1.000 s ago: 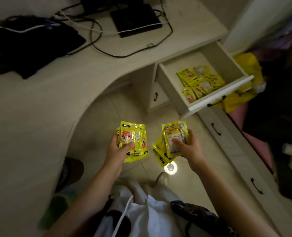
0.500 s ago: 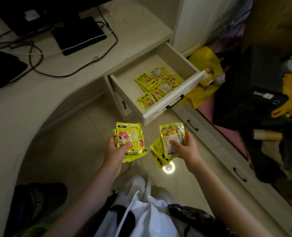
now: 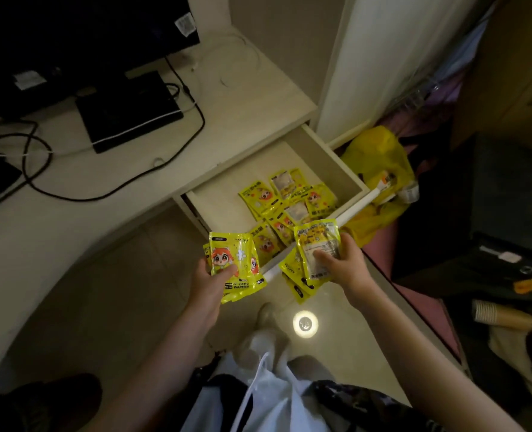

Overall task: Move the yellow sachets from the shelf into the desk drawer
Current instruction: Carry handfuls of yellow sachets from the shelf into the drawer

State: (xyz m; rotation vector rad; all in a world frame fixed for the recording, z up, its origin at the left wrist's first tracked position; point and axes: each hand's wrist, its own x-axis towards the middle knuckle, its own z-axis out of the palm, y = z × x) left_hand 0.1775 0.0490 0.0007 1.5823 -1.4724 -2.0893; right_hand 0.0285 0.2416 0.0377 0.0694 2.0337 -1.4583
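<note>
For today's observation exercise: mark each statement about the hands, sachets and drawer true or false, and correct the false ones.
1. Both hands hold yellow sachets. True: the left hand and the right hand each grip some.
2. The desk drawer is closed. False: it is pulled open.
3. Sachets already lie in the drawer. True.
4. The left hand's front sachet shows a red-haired cartoon face. True.
5. A black cable lies inside the drawer. False: it lies on the desktop.
</note>
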